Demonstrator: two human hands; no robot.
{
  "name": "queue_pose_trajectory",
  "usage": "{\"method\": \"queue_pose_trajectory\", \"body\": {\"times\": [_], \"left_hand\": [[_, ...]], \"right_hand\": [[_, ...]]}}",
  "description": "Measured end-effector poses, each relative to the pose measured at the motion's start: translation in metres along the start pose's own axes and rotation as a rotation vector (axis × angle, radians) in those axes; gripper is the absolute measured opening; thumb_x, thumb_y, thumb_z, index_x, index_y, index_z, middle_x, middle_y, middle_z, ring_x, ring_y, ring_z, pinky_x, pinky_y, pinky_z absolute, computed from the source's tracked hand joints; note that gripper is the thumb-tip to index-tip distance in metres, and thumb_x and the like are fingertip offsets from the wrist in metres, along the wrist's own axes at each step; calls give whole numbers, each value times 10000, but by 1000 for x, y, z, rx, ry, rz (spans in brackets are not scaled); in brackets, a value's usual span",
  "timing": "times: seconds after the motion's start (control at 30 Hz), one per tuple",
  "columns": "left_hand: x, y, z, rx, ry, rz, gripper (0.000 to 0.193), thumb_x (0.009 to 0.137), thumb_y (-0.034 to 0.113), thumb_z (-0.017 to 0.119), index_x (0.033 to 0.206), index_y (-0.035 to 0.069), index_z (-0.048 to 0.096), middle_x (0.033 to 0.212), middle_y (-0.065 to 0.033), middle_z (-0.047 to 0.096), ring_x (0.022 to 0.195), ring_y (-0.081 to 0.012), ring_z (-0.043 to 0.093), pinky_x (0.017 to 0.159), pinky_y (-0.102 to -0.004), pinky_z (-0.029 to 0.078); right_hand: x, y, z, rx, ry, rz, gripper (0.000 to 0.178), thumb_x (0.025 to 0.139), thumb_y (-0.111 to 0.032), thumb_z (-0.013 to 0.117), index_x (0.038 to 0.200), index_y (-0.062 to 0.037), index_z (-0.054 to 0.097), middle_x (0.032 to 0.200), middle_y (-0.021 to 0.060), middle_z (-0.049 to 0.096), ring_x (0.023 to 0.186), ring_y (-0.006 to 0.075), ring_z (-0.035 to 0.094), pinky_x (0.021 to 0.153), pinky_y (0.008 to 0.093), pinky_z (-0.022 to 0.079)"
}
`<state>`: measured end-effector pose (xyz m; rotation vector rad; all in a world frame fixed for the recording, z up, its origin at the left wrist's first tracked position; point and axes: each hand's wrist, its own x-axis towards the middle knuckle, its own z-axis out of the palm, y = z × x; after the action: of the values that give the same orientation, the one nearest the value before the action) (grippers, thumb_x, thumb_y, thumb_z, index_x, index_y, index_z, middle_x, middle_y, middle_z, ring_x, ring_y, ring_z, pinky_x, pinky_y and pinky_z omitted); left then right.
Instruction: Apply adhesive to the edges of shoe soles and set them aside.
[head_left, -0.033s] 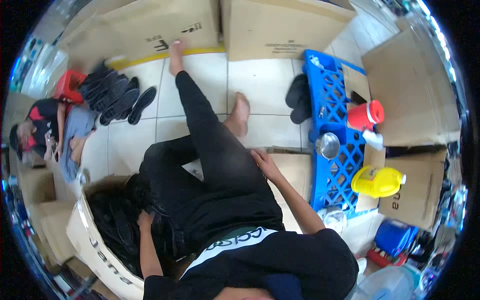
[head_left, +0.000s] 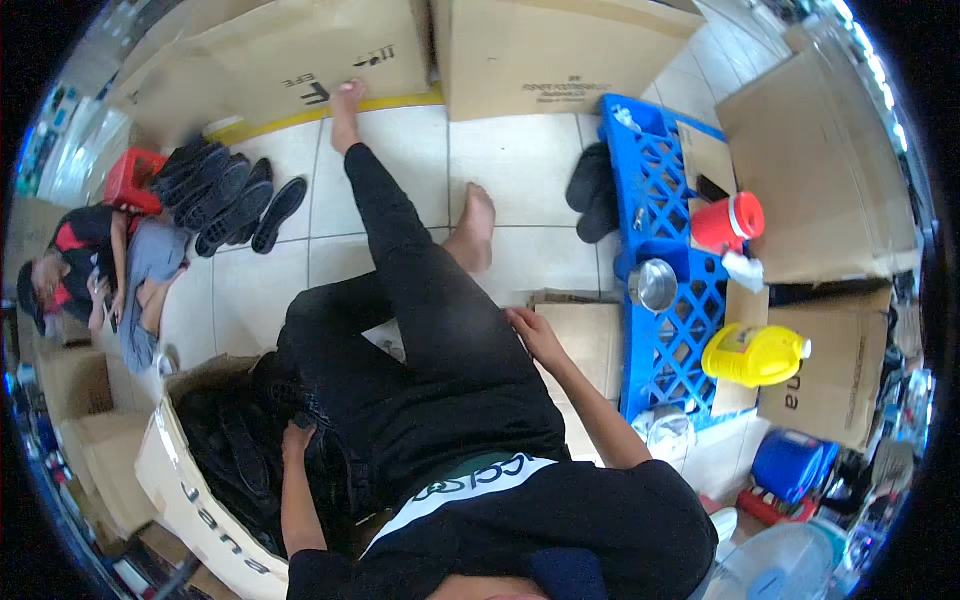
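On my left stands an open cardboard box (head_left: 185,475) filled with black shoes (head_left: 240,455). My left hand (head_left: 298,437) reaches into it, its fingers closed at the edge of a black shoe (head_left: 312,408) beside my thigh; the fingertips are partly hidden. My right hand (head_left: 535,338) is at the outer side of my right thigh, fingers stretched out and touching the black trouser leg, with nothing seen in it. Below that hand, a cardboard piece (head_left: 590,345) lies on the floor.
Several black shoes (head_left: 235,200) stand on the tiles at far left, near a seated person (head_left: 100,265). At right, a blue plastic pallet (head_left: 665,350) carries a red jug (head_left: 727,222), a metal cup (head_left: 654,286) and a yellow jug (head_left: 755,355). Large cartons (head_left: 570,60) line the back.
My left hand has shifted slightly up and right among the shoes, and the shoe by it has tilted. My right hand has moved slightly down along the thigh.
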<state>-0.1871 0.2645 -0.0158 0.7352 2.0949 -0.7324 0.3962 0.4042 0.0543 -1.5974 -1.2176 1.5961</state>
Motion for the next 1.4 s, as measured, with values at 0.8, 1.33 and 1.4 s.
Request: {"method": "queue_pose_trajectory", "body": {"times": [0.8, 1.33, 1.4], "left_hand": [[-52, -5, 52, -287, 493, 41, 563, 842, 324, 678, 1311, 79, 486, 1313, -218, 458, 1082, -403, 564, 938, -496, 450], [-272, -36, 8, -1356, 891, 163, 386, 944, 264, 544, 1182, -37, 495, 1006, -272, 614, 945, -339, 628, 849, -390, 464], [-301, -52, -34, -1125, 1022, 307, 372, 944, 259, 528, 1198, -12, 499, 972, -276, 605, 905, -399, 608, 808, -434, 462]], "right_hand": [[468, -223, 267, -455, 574, -990, 434, 937, -87, 286, 1340, 68, 241, 1477, 223, 167, 1375, 304, 155, 1155, 380, 34], [541, -217, 271, 103, 210, -865, 270, 926, -197, 387, 1110, -7, 437, 1119, 162, 405, 1043, 263, 340, 883, 400, 286], [549, -228, 269, 87, 221, -866, 238, 923, -199, 398, 1054, -24, 491, 1032, 145, 472, 953, 251, 417, 820, 401, 357]]}}
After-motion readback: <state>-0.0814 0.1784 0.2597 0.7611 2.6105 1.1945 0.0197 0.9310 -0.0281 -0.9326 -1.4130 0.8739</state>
